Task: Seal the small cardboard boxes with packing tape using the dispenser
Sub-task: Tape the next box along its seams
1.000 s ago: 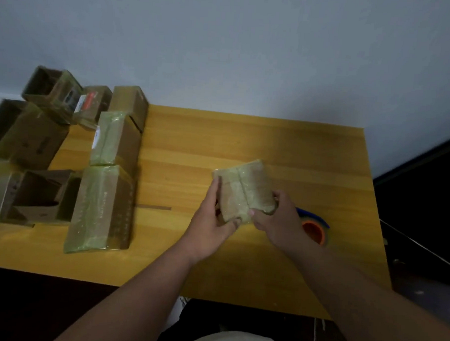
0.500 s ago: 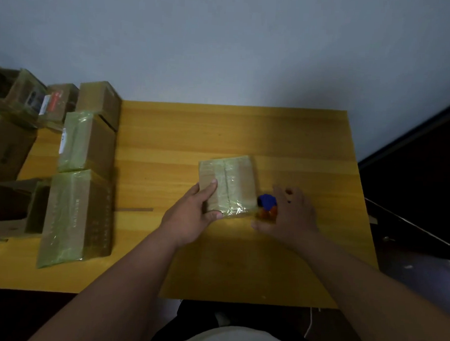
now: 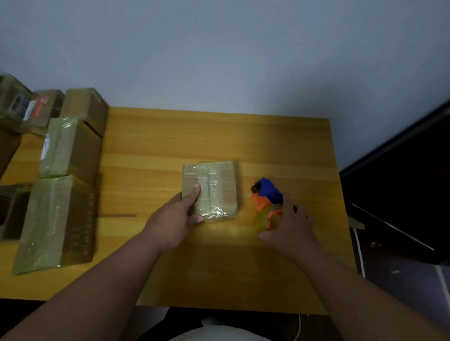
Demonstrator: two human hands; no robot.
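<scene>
A small cardboard box [image 3: 209,190] lies flat near the middle of the wooden bench [image 3: 240,269], its top covered with shiny clear tape that wrinkles over the near edge. The left hand [image 3: 176,217] holds it at the near-left corner: the fingers lie on the taped top, the thumb presses against the near side, so the grip is clamped on the box.

Just to the right, apart from the box and towards the bench's right edge, sits the tape dispenser [image 3: 267,200], blue at its far end and orange nearer the person, with a roll of clear tape on it. The right hand [image 3: 292,226] covers its near end, fingers curled over the roll and handle; this grip is wrapped around the dispenser.

Along the left edge of the bench stand several other cardboard boxes. The two nearest, a large taped box [image 3: 55,224] and a second taped box [image 3: 70,148] behind it, have greenish tape over their tops. More boxes [image 3: 85,107] crowd the far-left corner, and an open one [image 3: 5,212] lies at the left edge.
</scene>
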